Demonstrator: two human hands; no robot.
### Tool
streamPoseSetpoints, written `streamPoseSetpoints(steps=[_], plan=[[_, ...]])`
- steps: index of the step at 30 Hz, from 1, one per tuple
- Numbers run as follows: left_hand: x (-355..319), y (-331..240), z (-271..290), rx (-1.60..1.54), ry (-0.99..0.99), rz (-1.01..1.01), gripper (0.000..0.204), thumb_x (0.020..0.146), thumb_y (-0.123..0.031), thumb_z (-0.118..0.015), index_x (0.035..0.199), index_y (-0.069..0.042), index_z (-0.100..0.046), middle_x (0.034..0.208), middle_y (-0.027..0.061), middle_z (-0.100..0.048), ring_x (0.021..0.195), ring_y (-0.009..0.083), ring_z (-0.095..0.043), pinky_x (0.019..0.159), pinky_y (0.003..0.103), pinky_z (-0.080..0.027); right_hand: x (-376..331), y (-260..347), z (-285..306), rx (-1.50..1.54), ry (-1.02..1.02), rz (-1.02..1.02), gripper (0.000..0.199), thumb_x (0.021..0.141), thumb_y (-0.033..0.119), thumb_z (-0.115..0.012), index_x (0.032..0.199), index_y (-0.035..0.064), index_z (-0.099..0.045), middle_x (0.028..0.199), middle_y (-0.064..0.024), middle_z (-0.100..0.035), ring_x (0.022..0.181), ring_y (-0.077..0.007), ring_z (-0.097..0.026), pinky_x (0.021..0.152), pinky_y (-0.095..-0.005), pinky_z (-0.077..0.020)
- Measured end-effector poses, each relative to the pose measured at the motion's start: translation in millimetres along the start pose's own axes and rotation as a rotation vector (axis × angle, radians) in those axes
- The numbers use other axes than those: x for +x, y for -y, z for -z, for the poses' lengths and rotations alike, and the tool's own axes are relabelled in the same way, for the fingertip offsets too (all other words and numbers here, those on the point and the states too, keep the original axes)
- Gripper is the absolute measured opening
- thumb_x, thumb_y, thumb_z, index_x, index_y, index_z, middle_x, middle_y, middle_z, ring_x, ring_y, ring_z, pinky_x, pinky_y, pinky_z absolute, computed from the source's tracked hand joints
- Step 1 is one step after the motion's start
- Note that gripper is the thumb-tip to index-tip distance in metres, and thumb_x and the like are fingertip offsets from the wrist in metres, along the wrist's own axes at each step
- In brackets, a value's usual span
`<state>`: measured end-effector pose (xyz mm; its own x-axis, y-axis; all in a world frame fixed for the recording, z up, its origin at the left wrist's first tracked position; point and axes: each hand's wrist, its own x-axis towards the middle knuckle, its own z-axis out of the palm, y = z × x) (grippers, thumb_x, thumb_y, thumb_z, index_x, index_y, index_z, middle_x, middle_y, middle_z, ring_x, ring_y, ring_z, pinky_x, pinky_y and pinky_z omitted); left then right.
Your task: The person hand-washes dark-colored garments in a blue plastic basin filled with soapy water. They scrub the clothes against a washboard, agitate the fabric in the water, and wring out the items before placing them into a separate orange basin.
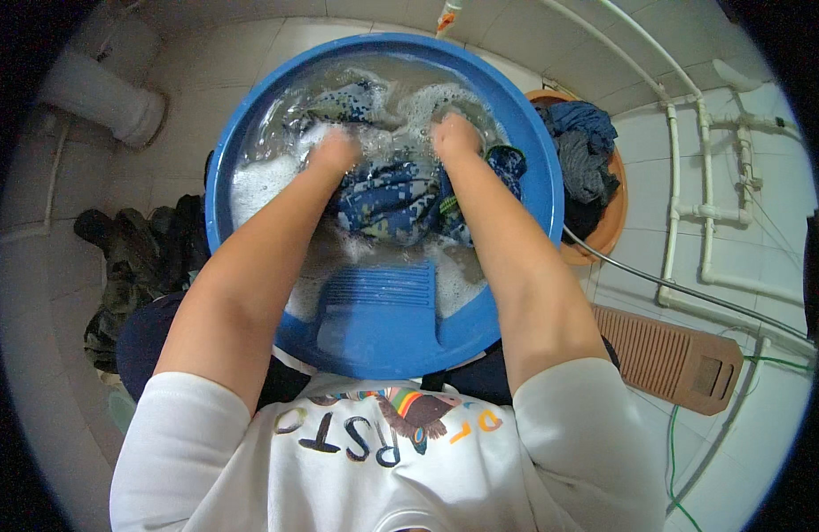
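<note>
A wet camouflage garment in blue, grey and white lies bunched in soapy water inside a round blue basin. More of the patterned cloth shows beyond my hands, partly under water. My left hand is at the garment's far left edge; motion and foam smear its fingers. Rounded into a fist, my right hand is at the cloth on the right, its fingertips hidden in suds. A ridged blue washboard slopes at the basin's near side, between my forearms.
An orange-brown tub of dark clothes stands to the right. Nearer lies a brown washboard. A grey hose runs past white wall pipes. Dark clothing hangs at the left, near a thick white pipe.
</note>
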<state>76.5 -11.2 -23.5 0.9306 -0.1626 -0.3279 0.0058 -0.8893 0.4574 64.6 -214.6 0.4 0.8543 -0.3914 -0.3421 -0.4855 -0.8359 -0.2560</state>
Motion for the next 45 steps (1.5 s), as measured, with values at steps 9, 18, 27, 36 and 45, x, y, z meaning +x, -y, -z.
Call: streamPoseSetpoints(steps=[9,18,27,36,45], plan=[[-48.7,-42.3,49.9,-1.642,0.125,0.243,0.032,0.076,-0.029,-0.062,0.094,-0.005,-0.052,0.088,0.0094,-0.055,0.078,0.0213,-0.054,0.069,0.036,-0.045,-79.5,43.2,3.8,0.731,-0.362,0.607,0.023,0.075,0.025,-0.058,0.083,0.0035,-0.057,0.094,-0.0136,-0.054,0.083,-0.0301,-0.055,0.068,-0.0356,-0.0457],[-105.4,-57.7,41.3,-1.838,0.235,0.285,0.020,0.087,-0.029,-0.046,0.091,-0.010,-0.052,0.087,0.0094,-0.056,0.081,0.0249,-0.055,0.079,0.039,-0.045,-146.0,66.6,18.9,0.612,-0.491,0.556,0.030,0.074,0.032,-0.056,0.059,0.0063,-0.058,0.066,-0.0171,-0.056,0.062,-0.0331,-0.056,0.055,-0.0415,-0.0447],[-97.1,-37.1,16.7,-1.916,0.426,0.208,0.032,0.086,-0.037,-0.041,0.090,-0.008,-0.056,0.087,0.0098,-0.058,0.083,0.0239,-0.055,0.074,0.035,-0.044,-152.7,64.5,-6.0,0.767,-0.423,0.698,0.018,0.069,0.020,-0.057,0.066,0.0021,-0.059,0.071,-0.0192,-0.057,0.065,-0.0350,-0.056,0.058,-0.0387,-0.0451],[-81.6,1.3,-0.3,-1.865,0.604,-0.034,0.039,0.084,-0.048,-0.041,0.082,-0.011,-0.055,0.068,0.0054,-0.054,0.067,0.0207,-0.054,0.062,0.036,-0.044,-185.4,74.7,-4.3,0.732,-0.373,0.894,0.013,0.068,0.016,-0.059,0.063,0.0051,-0.056,0.067,-0.0139,-0.056,0.063,-0.0333,-0.055,0.056,-0.0386,-0.0448],[-109.1,-56.3,66.7,-1.296,0.408,0.061,0.058,0.074,-0.034,-0.062,0.118,-0.002,-0.042,0.112,0.0143,-0.052,0.096,0.0247,-0.053,0.084,0.036,-0.043,-82.9,1.8,55.7,0.485,-0.210,0.430,0.048,0.079,0.052,-0.049,0.073,0.0052,-0.059,0.075,-0.0155,-0.059,0.073,-0.0307,-0.058,0.065,-0.0396,-0.0435]])
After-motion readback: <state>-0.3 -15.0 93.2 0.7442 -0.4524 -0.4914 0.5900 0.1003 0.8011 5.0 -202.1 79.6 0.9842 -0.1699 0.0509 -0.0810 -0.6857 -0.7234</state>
